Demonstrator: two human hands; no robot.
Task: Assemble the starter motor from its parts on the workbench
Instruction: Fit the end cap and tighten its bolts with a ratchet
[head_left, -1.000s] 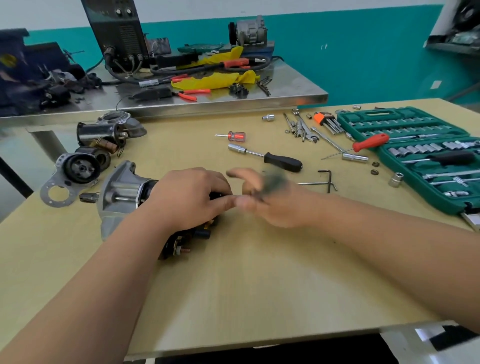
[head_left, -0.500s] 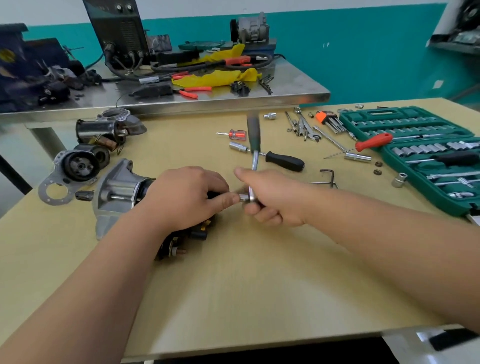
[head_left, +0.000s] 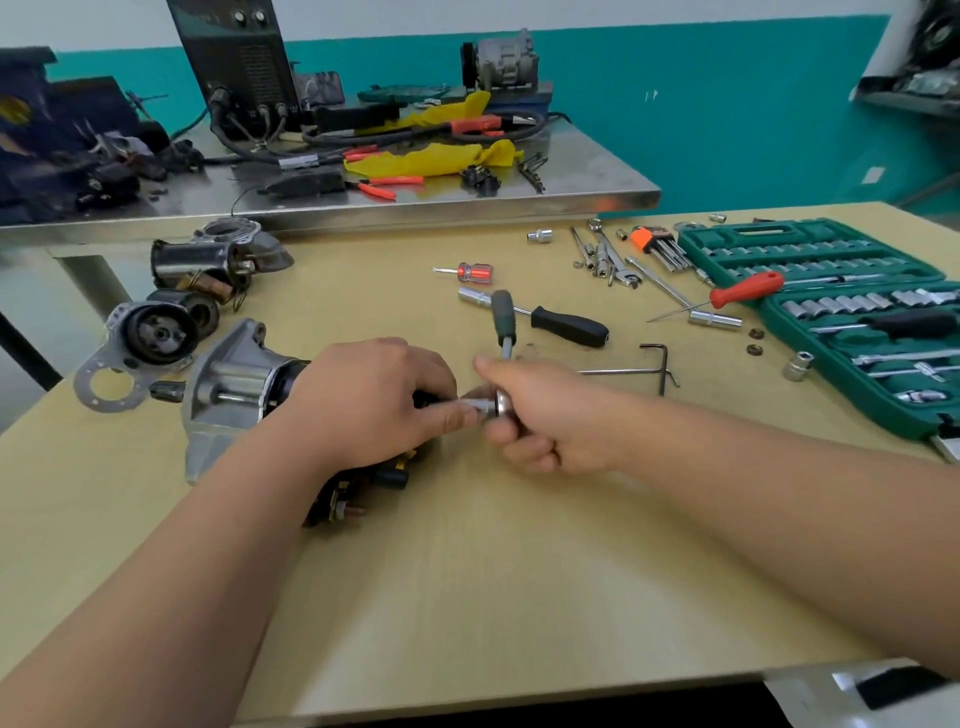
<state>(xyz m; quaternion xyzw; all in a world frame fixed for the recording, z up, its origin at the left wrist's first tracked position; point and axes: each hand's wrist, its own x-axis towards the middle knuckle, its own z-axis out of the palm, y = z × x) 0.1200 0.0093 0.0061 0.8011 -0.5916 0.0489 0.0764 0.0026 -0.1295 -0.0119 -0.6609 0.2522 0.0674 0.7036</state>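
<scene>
On the pale wooden workbench (head_left: 519, 571), left of centre, the starter motor (head_left: 234, 395) lay on its side, its grey cast nose housing pointing left and its black body running right beneath the left hand (head_left: 363, 400). That hand gripped the motor from above with its fingers curled down over the black body, and its forefinger and thumb reached right to touch the silver socket (head_left: 474, 405) at the motor's rear end. The right hand (head_left: 540, 415) met it there, its fingers curled tight under the head of a ratchet (head_left: 503, 317) and its thumb laid flat along the top, pointing left. The ratchet's dark handle stood up and away from the fist, tilted slightly left, and the socket on its head ran level toward the motor. Whether the socket sat on a fastener could not be told, as the left hand hid the joint. Two other dark motor assemblies lay behind the starter motor: a flanged one (head_left: 150, 338) just beside its nose, and another (head_left: 208, 260) farther back near the edge of a steel table (head_left: 363, 202). A black-handled driver (head_left: 569, 326) rested just beyond the ratchet handle, a bent hex key (head_left: 660, 364) lay right of the right hand, and a small red screwdriver (head_left: 475, 271) sat farther back. At the right, an open green socket case (head_left: 769, 228) held rows of sockets, with a red-handled tool (head_left: 748, 290) lying across its near rim.
</scene>
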